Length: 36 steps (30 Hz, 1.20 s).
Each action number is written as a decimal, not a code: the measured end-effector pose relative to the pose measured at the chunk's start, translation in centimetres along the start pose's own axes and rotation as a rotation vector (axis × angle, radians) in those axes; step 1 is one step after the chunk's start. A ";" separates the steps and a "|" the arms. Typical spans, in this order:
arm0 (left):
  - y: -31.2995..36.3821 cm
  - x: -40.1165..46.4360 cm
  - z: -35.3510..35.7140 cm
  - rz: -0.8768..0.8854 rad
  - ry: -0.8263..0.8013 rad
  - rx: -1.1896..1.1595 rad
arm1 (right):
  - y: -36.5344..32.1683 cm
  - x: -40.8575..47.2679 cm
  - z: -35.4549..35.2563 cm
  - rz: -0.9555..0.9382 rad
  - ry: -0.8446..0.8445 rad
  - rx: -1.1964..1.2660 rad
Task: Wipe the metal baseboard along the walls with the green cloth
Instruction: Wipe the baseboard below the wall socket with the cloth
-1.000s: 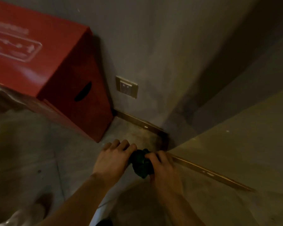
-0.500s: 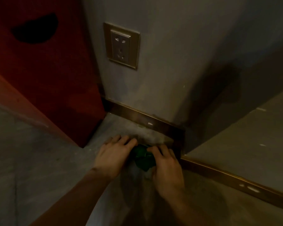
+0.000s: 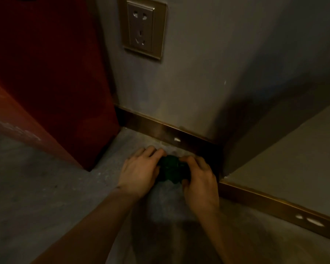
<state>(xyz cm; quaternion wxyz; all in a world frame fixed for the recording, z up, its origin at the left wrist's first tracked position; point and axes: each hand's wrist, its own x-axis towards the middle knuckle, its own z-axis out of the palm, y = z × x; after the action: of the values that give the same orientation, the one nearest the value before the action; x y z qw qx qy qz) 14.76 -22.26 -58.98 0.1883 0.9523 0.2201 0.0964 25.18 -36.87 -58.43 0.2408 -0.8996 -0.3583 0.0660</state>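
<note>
A bunched green cloth [image 3: 170,169] sits low over the grey floor, gripped from both sides. My left hand [image 3: 139,171] holds its left side and my right hand [image 3: 199,179] holds its right side. Just beyond the cloth runs the brass-coloured metal baseboard [image 3: 156,128] along the back wall, with a small white speck on it. It meets a dark outer wall corner to the right of my right hand. A second stretch of baseboard [image 3: 274,208] runs along the right wall toward the lower right, with pale smears on it.
A red cabinet [image 3: 51,77] stands on the floor to the left, its corner close to my left hand. A brass-framed wall socket [image 3: 142,27] sits on the grey wall above the baseboard. Grey concrete floor [image 3: 36,187] spreads to the lower left.
The view has dropped and closed in on the wall corner. Both hands with the cloth have shifted forward, closer to the back baseboard.
</note>
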 end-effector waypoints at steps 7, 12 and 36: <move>1.5 -0.3 1.7 -0.223 0.105 -0.456 | -0.5 0.8 1.5 0.329 0.158 0.556; 3.4 0.2 2.1 -0.495 0.163 -0.884 | -1.3 1.1 2.6 0.629 0.209 1.044; -3.7 -0.8 6.9 -0.103 -0.068 0.117 | -0.3 1.7 2.1 0.004 0.107 0.205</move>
<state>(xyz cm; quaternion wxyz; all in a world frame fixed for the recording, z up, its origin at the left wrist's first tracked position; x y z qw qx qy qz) 14.48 -21.70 -66.86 0.1442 0.9518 0.2675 0.0410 25.64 -34.76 -60.04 0.3502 -0.8733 -0.3343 0.0545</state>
